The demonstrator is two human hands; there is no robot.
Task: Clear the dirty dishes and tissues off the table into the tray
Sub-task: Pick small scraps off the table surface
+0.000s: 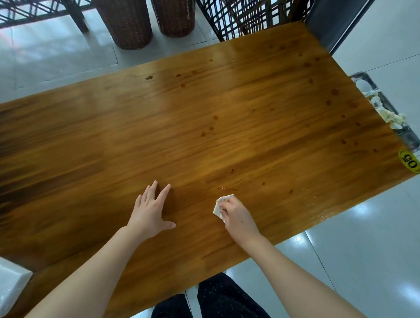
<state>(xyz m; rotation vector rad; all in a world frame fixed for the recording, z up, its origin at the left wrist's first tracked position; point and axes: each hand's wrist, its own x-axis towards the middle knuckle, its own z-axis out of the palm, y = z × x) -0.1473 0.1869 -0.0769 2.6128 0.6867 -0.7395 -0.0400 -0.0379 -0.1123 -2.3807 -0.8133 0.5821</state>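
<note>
Two bare forearms come in from the bottom edge, above dark speckled trousers [224, 304] and pale glossy floor tiles.

Left hand [149, 210]: palm down on the wooden table [82, 153], fingers straight and spread, thumb out to the side. It holds nothing.

Right hand [236, 214]: fingers curled round a white tissue [218, 207] and pressing it onto the tabletop, not far from the near edge. A folded corner of the tissue sticks out past the knuckles on the left hand's side. The two hands are apart and do not touch.

Tabletop: brown wet spots are scattered over it. A thin smear [226, 188] lies just beyond the tissue, a small cluster of drops [204, 133] sits mid-table, and there are more drops toward the far edge and over the right end.

Tray [411, 139]: grey metal, just past the right end of the table and lower than the top, so the table edge hides most of it. Crumpled used tissues [386, 115] lie in the visible strip. I cannot tell what else it holds.

Other items: a yellow oval sticker [411, 164] reading "05" is on the near right corner. A white box [6, 286] sits at the near left corner, cut off by the frame. Beyond the far edge, two wicker cylinders [128, 19] stand on the floor beside a dark lattice screen [245, 8]. A dark chair back [342, 13] is at the far right corner.
</note>
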